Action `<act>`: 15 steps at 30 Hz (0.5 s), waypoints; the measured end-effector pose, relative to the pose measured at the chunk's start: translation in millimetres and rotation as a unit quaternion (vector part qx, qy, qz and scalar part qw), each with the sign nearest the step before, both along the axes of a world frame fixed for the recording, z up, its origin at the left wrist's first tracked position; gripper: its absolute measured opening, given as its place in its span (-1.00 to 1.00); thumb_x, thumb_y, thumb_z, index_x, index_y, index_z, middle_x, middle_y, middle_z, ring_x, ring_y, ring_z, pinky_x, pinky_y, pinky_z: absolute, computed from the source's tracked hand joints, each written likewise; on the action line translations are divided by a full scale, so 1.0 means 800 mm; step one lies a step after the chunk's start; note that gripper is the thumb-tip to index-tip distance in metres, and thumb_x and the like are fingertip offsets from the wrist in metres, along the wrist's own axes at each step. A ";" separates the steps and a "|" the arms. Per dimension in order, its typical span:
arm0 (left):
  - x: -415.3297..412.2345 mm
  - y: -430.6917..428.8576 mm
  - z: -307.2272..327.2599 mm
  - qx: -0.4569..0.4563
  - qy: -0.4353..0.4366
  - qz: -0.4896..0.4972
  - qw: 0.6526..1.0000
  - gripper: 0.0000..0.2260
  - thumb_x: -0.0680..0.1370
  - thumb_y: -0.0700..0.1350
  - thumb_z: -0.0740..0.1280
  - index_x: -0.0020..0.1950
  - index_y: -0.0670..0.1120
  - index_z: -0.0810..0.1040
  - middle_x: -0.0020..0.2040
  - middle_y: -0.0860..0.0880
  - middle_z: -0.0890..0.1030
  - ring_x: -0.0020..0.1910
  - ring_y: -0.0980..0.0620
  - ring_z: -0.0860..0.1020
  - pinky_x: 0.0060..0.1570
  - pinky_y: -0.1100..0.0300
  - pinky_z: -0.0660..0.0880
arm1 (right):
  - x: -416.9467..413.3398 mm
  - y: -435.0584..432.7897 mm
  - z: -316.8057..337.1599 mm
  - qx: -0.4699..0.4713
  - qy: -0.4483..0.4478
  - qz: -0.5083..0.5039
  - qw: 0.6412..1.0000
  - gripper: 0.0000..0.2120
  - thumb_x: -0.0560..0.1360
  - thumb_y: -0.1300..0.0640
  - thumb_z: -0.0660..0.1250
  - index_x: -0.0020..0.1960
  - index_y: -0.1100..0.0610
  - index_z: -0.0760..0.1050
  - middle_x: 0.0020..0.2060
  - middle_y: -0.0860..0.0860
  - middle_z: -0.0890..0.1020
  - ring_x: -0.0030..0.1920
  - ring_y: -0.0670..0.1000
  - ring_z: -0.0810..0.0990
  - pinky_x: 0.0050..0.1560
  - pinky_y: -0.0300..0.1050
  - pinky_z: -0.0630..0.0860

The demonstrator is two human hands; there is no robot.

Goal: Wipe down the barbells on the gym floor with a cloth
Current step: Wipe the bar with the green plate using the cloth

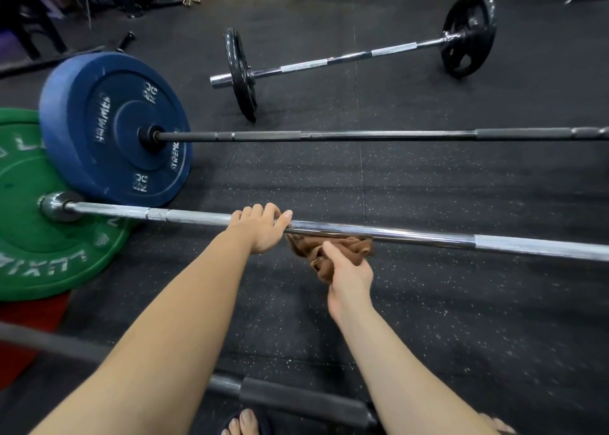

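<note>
Brown crumpled cloth (357, 249) was bunched just under the long chrome steel barbell shaft (428, 237), w/ right hand (348, 276) clutching it & left hand (260, 228) wrapped round the shaft alongside.

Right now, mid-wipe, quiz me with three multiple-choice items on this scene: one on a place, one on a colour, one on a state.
1. Where is the brown cloth?
A) in a bucket
B) at the underside of the chrome bar, just right of the left hand
C) draped over a bench

2. What colour is the plate on the chrome bar's end?
A) green
B) yellow
C) white

3. What is the left hand doing?
A) hanging loose
B) gripping the chrome bar
C) holding a spray bottle

Answers:
1 B: the right hand holds the cloth bunched up against the bar from below.
2 A: the bar runs into the hub of that plate, which is green.
3 B: its fingers curl over the bar.
</note>
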State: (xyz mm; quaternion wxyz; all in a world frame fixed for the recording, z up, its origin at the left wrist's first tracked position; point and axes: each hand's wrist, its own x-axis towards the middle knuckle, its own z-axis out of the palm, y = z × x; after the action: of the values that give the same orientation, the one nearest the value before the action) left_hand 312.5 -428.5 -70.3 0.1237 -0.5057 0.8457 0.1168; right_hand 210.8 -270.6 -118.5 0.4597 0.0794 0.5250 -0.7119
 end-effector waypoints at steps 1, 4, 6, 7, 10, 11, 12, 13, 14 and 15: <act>0.000 0.000 0.000 0.001 0.000 0.000 1.000 -0.52 0.70 0.27 -0.11 0.42 0.04 0.35 0.42 -0.10 0.43 0.42 -0.14 0.34 0.45 -0.08 0.17 | -0.007 0.002 0.001 0.003 -0.010 -0.036 0.999 -0.75 0.49 0.30 0.52 0.10 0.15 0.55 -0.22 -0.03 0.73 -0.17 -0.06 0.71 -0.17 -0.19 0.60; -0.001 0.000 0.001 0.006 0.001 0.003 1.000 -0.52 0.69 0.28 -0.11 0.40 0.05 0.35 0.41 -0.10 0.43 0.42 -0.14 0.34 0.45 -0.07 0.17 | -0.019 0.007 0.003 0.004 -0.014 -0.077 0.997 -0.74 0.49 0.28 0.52 0.07 0.07 0.52 -0.12 -0.03 0.70 -0.08 -0.06 0.68 -0.17 -0.25 0.52; -0.001 0.000 0.002 0.008 -0.003 0.003 1.000 -0.52 0.69 0.28 -0.11 0.41 0.04 0.35 0.42 -0.10 0.42 0.42 -0.14 0.34 0.45 -0.07 0.17 | -0.009 0.006 0.006 0.017 0.008 -0.044 0.999 -0.73 0.49 0.28 0.51 0.09 0.07 0.52 -0.10 -0.01 0.68 -0.10 -0.06 0.67 -0.18 -0.23 0.54; -0.001 0.001 0.002 0.008 -0.004 0.003 1.000 -0.51 0.69 0.28 -0.12 0.42 0.04 0.34 0.42 -0.10 0.42 0.42 -0.14 0.34 0.45 -0.08 0.17 | -0.003 0.003 0.004 0.020 0.019 -0.020 0.999 -0.73 0.48 0.28 0.52 0.10 0.08 0.53 -0.08 0.01 0.69 -0.10 -0.05 0.68 -0.15 -0.18 0.58; -0.002 0.001 0.004 0.008 -0.007 0.002 1.000 -0.51 0.70 0.28 -0.12 0.42 0.03 0.34 0.43 -0.11 0.42 0.42 -0.14 0.34 0.45 -0.08 0.17 | 0.009 -0.004 0.005 -0.008 -0.006 0.046 0.999 -0.68 0.46 0.30 0.53 0.17 0.14 0.58 0.06 0.10 0.72 0.04 0.05 0.71 0.10 0.00 0.64; -0.004 0.001 0.005 0.009 -0.009 0.001 1.000 -0.51 0.69 0.28 -0.12 0.42 0.04 0.34 0.42 -0.10 0.42 0.42 -0.14 0.34 0.45 -0.08 0.18 | 0.007 -0.005 0.004 -0.023 -0.027 0.047 0.998 -0.65 0.46 0.32 0.52 0.22 0.17 0.57 0.08 0.12 0.72 0.06 0.07 0.71 0.10 -0.01 0.64; -0.004 0.001 0.006 0.012 -0.011 0.001 1.000 -0.51 0.69 0.28 -0.12 0.41 0.04 0.35 0.42 -0.10 0.42 0.42 -0.14 0.34 0.44 -0.08 0.18 | 0.003 -0.004 0.005 -0.032 -0.046 0.040 0.998 -0.63 0.47 0.33 0.51 0.24 0.20 0.56 0.09 0.13 0.72 0.06 0.07 0.72 0.05 -0.04 0.64; -0.004 0.001 0.007 0.015 -0.013 0.003 1.000 -0.52 0.69 0.28 -0.12 0.39 0.04 0.35 0.40 -0.10 0.43 0.41 -0.14 0.35 0.44 -0.08 0.19 | -0.004 -0.003 0.006 -0.036 -0.060 0.023 0.997 -0.63 0.48 0.35 0.50 0.26 0.21 0.55 0.09 0.13 0.72 0.03 0.06 0.73 -0.01 -0.09 0.64; -0.004 0.001 0.007 0.016 -0.016 0.005 1.000 -0.52 0.69 0.28 -0.12 0.37 0.04 0.36 0.39 -0.10 0.44 0.39 -0.14 0.36 0.43 -0.08 0.20 | -0.011 0.000 0.006 -0.035 -0.071 0.001 0.997 -0.63 0.48 0.36 0.49 0.26 0.20 0.54 0.09 0.11 0.72 0.02 0.04 0.73 -0.05 -0.13 0.62; -0.004 0.001 0.007 0.016 -0.019 0.006 1.000 -0.53 0.69 0.28 -0.11 0.36 0.03 0.36 0.38 -0.10 0.44 0.38 -0.14 0.37 0.43 -0.08 0.21 | -0.018 0.004 0.005 -0.033 -0.077 -0.019 0.996 -0.63 0.49 0.36 0.48 0.25 0.17 0.53 0.10 0.09 0.71 0.01 0.02 0.72 -0.06 -0.16 0.60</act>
State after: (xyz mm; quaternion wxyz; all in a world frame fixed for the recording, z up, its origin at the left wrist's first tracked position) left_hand 309.6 -428.0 -64.3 0.1467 -0.5112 0.8381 0.1217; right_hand 196.3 -267.7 -114.2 0.4870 0.1288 0.4630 -0.7293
